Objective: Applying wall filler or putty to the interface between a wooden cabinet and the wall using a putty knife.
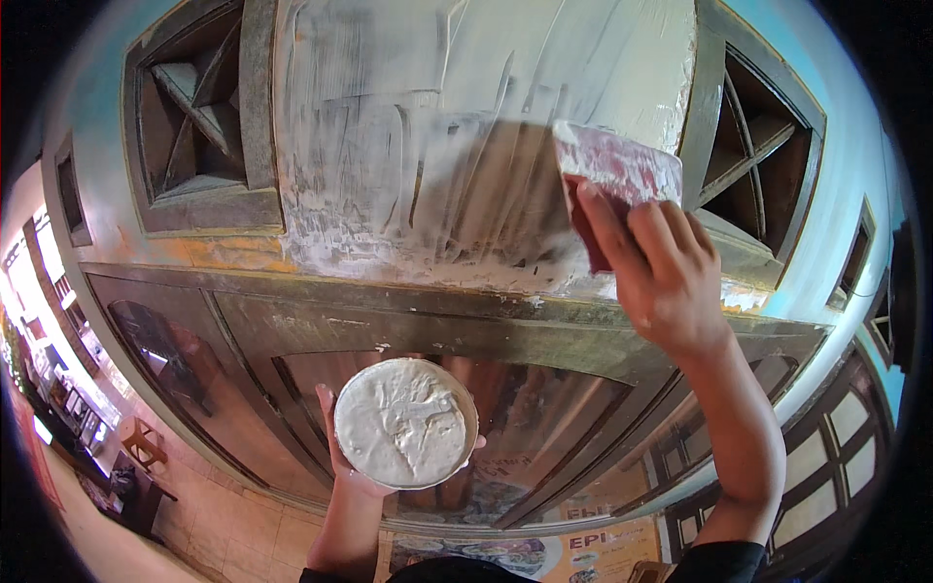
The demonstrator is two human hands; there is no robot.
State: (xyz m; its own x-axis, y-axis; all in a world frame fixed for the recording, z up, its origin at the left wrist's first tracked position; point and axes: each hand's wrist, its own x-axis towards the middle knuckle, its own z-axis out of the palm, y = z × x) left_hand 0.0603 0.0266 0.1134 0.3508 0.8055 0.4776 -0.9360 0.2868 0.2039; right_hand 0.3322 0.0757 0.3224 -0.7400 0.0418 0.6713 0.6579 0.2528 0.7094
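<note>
In my right hand [671, 267] is a flat reddish scraper [622, 165], its face smeared with white paste. Its blade stands at the right part of a wall panel [389, 146] streaked with white and grey filler; whether the edge touches the wall, I cannot tell. My fingers lie along the scraper's back. Lower down, my left hand [345, 457] supports a round tub [473, 413] from below and the side. Thick white putty [398, 418] fills it nearly to the rim, with a rough hollow right of its middle.
Wooden vent frames with crossed bars flank the panel, one at left [199, 107] and one at right [753, 146]. A wooden ledge [437, 316] runs beneath, above glazed wooden panels [554, 418]. A small stool [141, 442] stands on the tiled floor [233, 525] at lower left.
</note>
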